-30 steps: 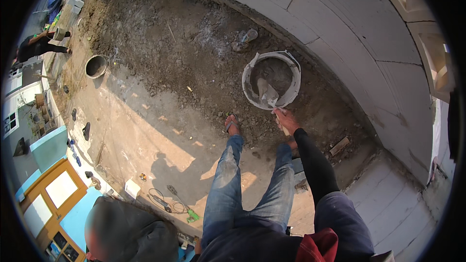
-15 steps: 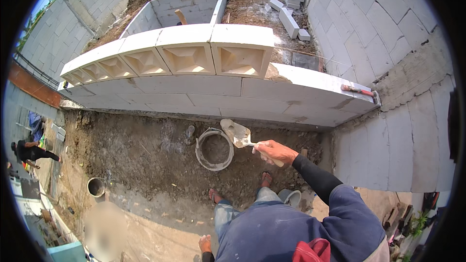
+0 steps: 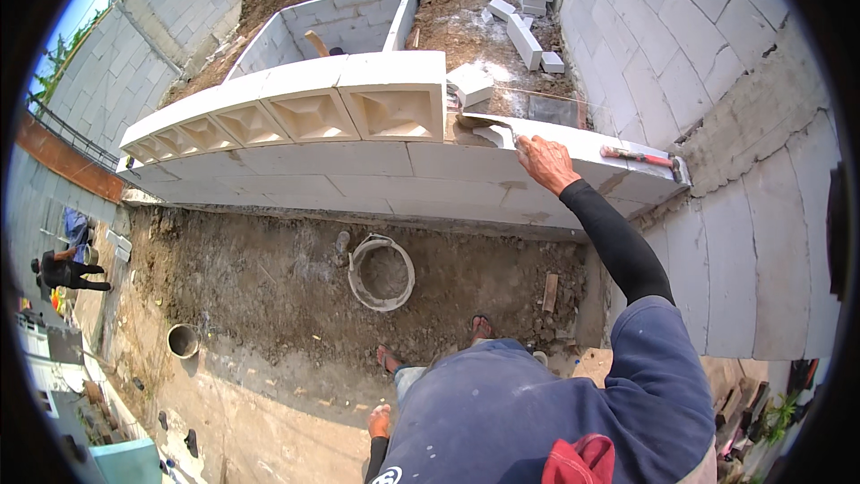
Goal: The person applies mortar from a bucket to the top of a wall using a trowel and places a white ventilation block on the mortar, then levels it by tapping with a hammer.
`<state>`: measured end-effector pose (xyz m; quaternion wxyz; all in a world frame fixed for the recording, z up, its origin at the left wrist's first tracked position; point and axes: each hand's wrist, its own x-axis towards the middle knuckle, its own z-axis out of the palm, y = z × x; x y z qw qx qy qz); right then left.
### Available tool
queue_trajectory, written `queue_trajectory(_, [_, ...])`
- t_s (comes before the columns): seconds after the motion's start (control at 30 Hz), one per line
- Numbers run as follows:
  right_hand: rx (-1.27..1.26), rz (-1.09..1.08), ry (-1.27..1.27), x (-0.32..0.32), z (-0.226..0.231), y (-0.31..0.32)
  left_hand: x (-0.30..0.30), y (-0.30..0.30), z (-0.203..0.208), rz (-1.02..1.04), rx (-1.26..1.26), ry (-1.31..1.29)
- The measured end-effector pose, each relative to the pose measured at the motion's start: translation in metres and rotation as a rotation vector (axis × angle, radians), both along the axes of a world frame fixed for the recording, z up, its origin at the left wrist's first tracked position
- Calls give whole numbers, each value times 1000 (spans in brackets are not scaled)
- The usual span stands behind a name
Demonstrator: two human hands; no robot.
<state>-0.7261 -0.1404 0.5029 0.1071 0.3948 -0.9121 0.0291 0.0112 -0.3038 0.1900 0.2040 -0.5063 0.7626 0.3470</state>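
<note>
My right hand (image 3: 545,161), in a black sleeve, is closed round the handle of a trowel (image 3: 502,131). The blade lies at the top of the white block wall (image 3: 376,188), beside the end of a row of hollow cream blocks (image 3: 400,112). Grey-brown mortar (image 3: 468,133) shows between the blade and the last block. My left hand (image 3: 380,419) hangs low by my side, its fingers loosely extended with nothing seen in them. A round bucket of mortar (image 3: 381,272) stands on the dirt below the wall.
A hammer (image 3: 640,158) with a red handle rests on the wall top, right of my hand. White blocks (image 3: 524,40) lie behind the wall. A wood piece (image 3: 550,291) and a second bucket (image 3: 183,341) are on the ground. Another person (image 3: 72,271) stands far left.
My right hand has raised the trowel from beside the mortar bucket to the wall top, at the end of the cream block row. My left hand still hangs low.
</note>
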Motion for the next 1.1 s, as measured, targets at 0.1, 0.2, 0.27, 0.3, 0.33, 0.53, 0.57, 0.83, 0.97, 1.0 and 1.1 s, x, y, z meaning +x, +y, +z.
queue_trajectory(0.1, [-59, -58, 70, 10, -22, 17, 25, 4, -16, -57, -19, 72])
queue_trajectory(0.2, [-96, -63, 14, 29, -22, 6, 66, 11, -27, -228, -86, 38])
queue_trajectory(0.27, [-155, -108, -24, 30, -5, 9, 80, 8, -27, -45, -22, -18])
queue_trajectory(0.3, [-179, -133, -63, 38, -1, 15, 83, 8, -24, -23, 6, -32])
queue_trajectory(0.33, [-195, -158, -103, 47, -1, 21, 83, 10, -23, -10, 34, -40])
queue_trajectory(0.53, [-535, -322, -554, 99, -28, -24, 91, -46, 5, 67, 50, -20])
queue_trajectory(0.57, [-591, -351, -657, 104, -32, -29, 83, -54, 9, 78, 59, 5])
queue_trajectory(0.83, [-700, -481, -867, 130, -25, -16, 59, -102, 56, 371, 88, 41])
queue_trajectory(0.97, [-430, -360, -648, 112, -5, -51, 60, -116, 40, 190, 115, 43])
queue_trajectory(1.0, [-387, -371, -660, 107, -2, -64, 65, -121, 34, 126, 113, 47])
queue_trajectory(1.1, [-288, -400, -678, 92, 15, -79, 75, -138, 7, -17, 86, 95])
